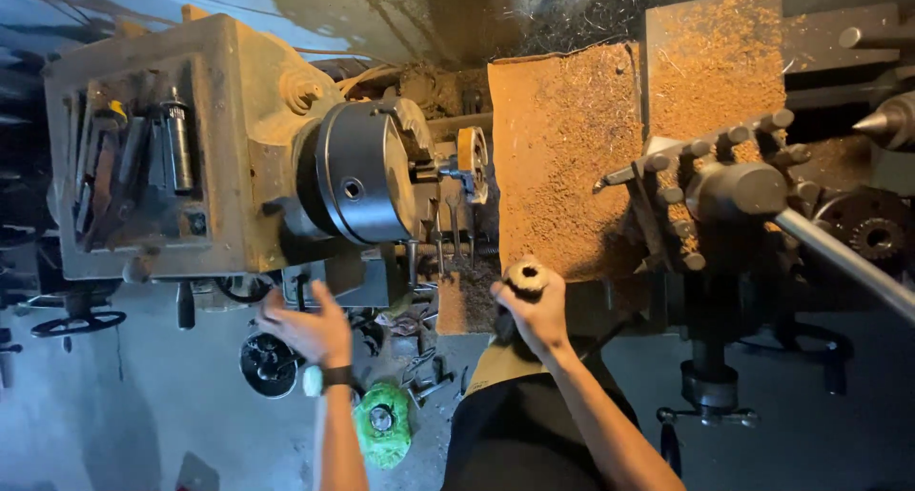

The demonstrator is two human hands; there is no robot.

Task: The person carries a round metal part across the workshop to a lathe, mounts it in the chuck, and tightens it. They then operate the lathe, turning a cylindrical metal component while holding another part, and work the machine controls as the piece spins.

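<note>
Rusty and dull, the short round ribbed metal workpiece (525, 277) sits clamped in our right hand (536, 315), fingers wrapped around it, below the sawdust-coloured chip-covered lathe bed (562, 157). Our left hand (310, 329) rests with fingers spread apart on the control levers under the worn beige headstock (162, 148). We judge loading not yet done: the black round 3-jaw chuck (367, 172) stands empty. The bolted grey tool post (715, 191) crowds the right side, well apart.
</note>
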